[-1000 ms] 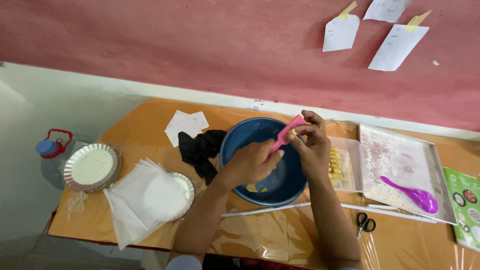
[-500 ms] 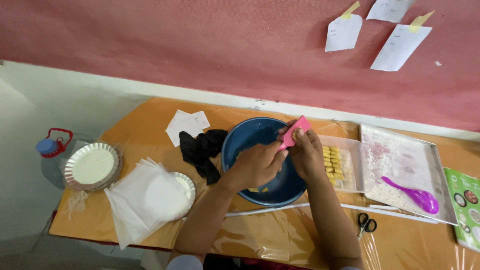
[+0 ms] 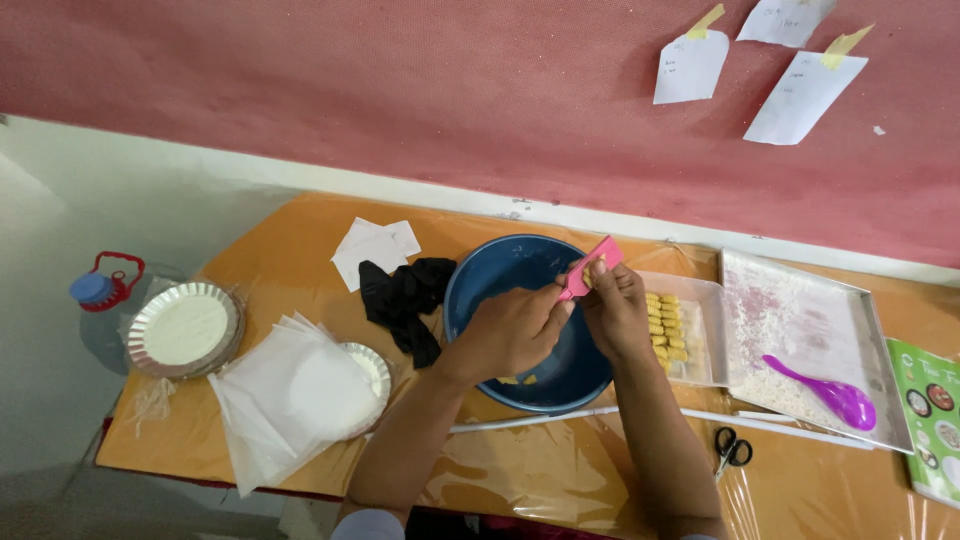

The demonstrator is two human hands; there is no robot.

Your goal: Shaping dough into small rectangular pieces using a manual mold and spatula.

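pink packet (image 3: pixel 590 268), blue bowl (image 3: pixel 510 275) (purple spoon (image 3: pixel 825 394))

A deep red wall (image 3: pixel 420 90) with a rough texture fills the upper part of the view, well beyond the hands. Three white paper notes (image 3: pixel 690 66) hang on it up to the right, held by strips of yellowish tape. Below the red runs a pale band (image 3: pixel 230 175) (white or light grey). The orange tabletop (image 3: pixel 290 250) stands against it, under a clear plastic sheet (image 3: pixel 520 470) that wrinkles and shines near the front edge. Left of the tabletop lies a pale grey floor (image 3: pixel 50 420). The light is soft and even.
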